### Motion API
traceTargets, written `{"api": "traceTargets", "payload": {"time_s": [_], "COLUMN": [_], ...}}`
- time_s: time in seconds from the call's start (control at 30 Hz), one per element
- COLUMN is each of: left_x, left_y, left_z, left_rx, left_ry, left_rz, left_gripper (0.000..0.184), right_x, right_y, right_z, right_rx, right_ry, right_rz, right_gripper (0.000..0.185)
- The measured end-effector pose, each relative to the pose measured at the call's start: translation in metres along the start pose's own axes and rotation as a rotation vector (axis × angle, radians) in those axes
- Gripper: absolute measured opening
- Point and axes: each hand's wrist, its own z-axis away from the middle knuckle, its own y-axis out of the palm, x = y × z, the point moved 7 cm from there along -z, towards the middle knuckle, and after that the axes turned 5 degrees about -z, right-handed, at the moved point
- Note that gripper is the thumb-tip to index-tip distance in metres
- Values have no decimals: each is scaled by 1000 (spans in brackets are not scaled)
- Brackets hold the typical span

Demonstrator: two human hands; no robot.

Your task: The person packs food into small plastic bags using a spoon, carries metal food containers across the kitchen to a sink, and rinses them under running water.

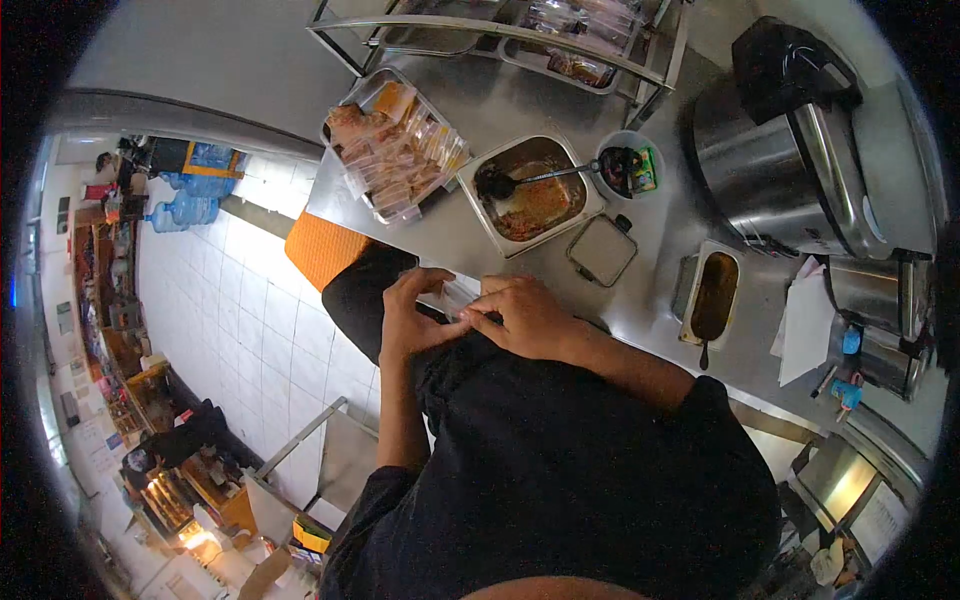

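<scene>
Close in front of my body, a small clear plastic bag point(455, 296) is pinched between both hands. My left hand point(407, 315) grips its left side with thumb and fingers closed. My right hand point(528, 318) holds the other side, its fingertips meeting the left thumb. What is in the bag, if anything, I cannot make out. Beyond my hands, a steel pan point(545, 220) holds the remains of a reddish-brown sauce, with a black ladle point(497, 184) resting in it. Left of this pan stands a tray point(392, 212) heaped with filled clear packets point(400, 150).
A bowl point(620, 150) with dark and green packets and a loose square lid point(601, 250) lie near the pan. To the right are a narrow sauce container point(712, 295), white paper point(803, 325) and a large steel cooker point(765, 160). A metal rack point(480, 22) stands behind.
</scene>
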Motion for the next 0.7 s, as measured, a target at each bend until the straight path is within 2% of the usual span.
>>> {"api": "traceTargets", "payload": {"time_s": [0.13,0.23,0.33,0.4,0.47,0.57,0.67,0.7], "left_x": [16,8,17,21,32,36,44,47], "left_y": [12,10,11,6,8,18,42,49], "left_z": [1,-10,-20,-36,-56,-100,-136,-146], "left_rx": [50,28,-19,-22,-88,-67,16,37], "left_ry": [-70,-3,-92,-56,33,-19,-128,-127], "left_rz": [96,66,128,191,271,358,371,282], "left_gripper": [48,48,47,41,37,35,43,45], "right_x": [1,6,-22,-40,-84,-116,-108,-110], "right_y": [-5,-26,-62,-94,-108,-97,-93,-92], "right_z": [-1,-7,-18,-30,-46,-51,-52,-51], "right_rx": [81,-138,-314,-448,-392,-223,-256,-226], "right_ry": [17,-21,24,31,189,211,149,228], "right_rz": [91,-78,98,565,906,1095,1049,1011], "right_gripper": [21,24,30,28,21,16,16,15]}}
